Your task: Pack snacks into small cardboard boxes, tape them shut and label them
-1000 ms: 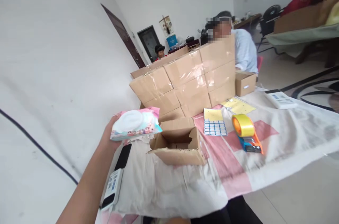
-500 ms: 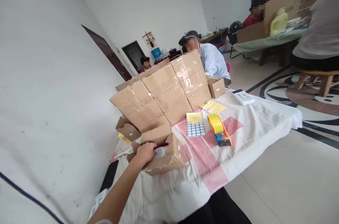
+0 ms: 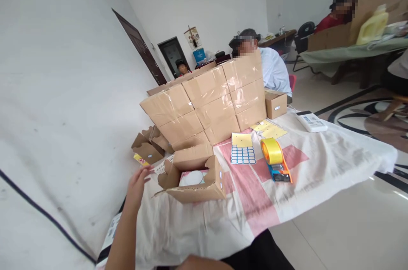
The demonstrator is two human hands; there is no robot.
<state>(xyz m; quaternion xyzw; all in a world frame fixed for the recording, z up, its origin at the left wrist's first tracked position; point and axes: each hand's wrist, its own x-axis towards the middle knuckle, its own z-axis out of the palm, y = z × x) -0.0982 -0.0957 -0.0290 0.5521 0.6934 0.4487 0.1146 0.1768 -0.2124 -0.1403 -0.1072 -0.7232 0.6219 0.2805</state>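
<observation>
My left hand (image 3: 137,186) hovers with fingers spread just left of an open cardboard box (image 3: 194,178) on the cloth-covered table (image 3: 334,155). Inside that box lies a pack of wet wipes (image 3: 191,177) with a white lid, only partly showing. The hand holds nothing. My right hand is out of view. A tape dispenser (image 3: 276,160) with a yellow roll lies to the right of the box, beside a sheet of blue labels (image 3: 242,148).
A stack of sealed cardboard boxes (image 3: 207,102) fills the table's far side, with a small open box (image 3: 147,146) at its left. The white wall (image 3: 57,112) runs close on the left. Other people sit behind the stack and at a far table (image 3: 347,51).
The wet wipes, held up in my left hand a second ago, now lie in the open box. The hand has let go and drawn back to the left.
</observation>
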